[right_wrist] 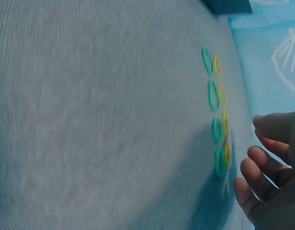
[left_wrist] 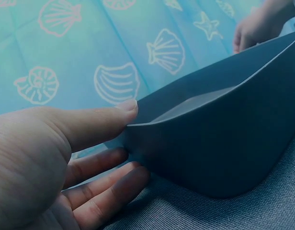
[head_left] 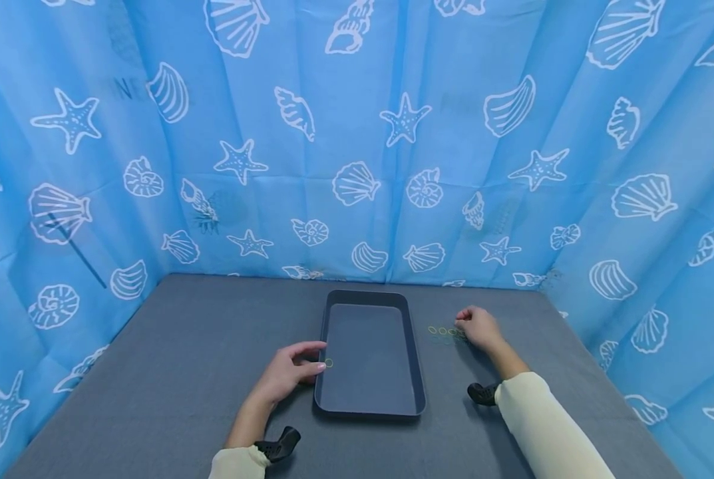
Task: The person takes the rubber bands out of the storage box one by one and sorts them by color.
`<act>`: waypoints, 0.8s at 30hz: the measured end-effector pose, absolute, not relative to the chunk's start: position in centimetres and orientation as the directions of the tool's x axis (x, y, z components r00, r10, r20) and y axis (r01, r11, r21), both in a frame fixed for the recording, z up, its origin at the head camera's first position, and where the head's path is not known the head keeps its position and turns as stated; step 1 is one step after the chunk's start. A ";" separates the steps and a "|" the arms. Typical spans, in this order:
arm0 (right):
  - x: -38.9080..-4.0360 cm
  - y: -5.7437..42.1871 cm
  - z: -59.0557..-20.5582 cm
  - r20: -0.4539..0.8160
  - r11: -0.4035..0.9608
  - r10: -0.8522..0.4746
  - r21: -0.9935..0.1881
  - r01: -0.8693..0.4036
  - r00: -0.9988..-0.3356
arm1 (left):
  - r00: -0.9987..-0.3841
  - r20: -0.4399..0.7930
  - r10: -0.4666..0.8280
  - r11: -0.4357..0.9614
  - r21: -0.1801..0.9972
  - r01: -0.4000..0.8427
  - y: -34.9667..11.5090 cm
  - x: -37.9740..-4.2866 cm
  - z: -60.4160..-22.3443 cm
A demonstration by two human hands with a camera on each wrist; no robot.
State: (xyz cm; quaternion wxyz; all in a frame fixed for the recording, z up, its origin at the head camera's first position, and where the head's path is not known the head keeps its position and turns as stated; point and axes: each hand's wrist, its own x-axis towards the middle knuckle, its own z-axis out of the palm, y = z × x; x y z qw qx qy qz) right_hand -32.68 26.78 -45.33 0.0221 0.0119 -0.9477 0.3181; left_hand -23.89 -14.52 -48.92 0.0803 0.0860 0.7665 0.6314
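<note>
A dark grey rectangular tray (head_left: 368,359) lies on the table. My left hand (head_left: 287,372) holds its left side, the thumb at the rim and the fingers against the outer wall (left_wrist: 219,158). Just inside that rim, by the thumb, lies one thin yellow ring (head_left: 329,363). To the right of the tray, several thin yellow rings (right_wrist: 225,123) and green rings (right_wrist: 213,95), like rubber bands, lie in two rows. My right hand (head_left: 479,327) hovers by the right end of these rows, fingers loosely bent and apart, with nothing visible between them.
The table (head_left: 213,346) is covered with grey cloth. A blue curtain (head_left: 357,133) with white shells and starfish hangs along its back and sides. Black straps with a bulky part (head_left: 279,444) sit on both wrists, below cream sleeves (head_left: 548,426).
</note>
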 end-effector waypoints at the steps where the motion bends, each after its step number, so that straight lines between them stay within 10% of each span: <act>1: -32.7 26.5 -45.3 0.071 0.799 -0.006 -0.599 -0.048 -0.997 | -0.972 -0.014 0.235 0.186 0.982 0.031 -14.5 -23.9 -49.0; 24: -32.5 18.4 -42.4 0.082 0.612 0.079 -0.790 -0.016 -0.993 | -0.972 -0.014 0.233 0.180 0.983 0.029 -14.5 -24.0 -49.0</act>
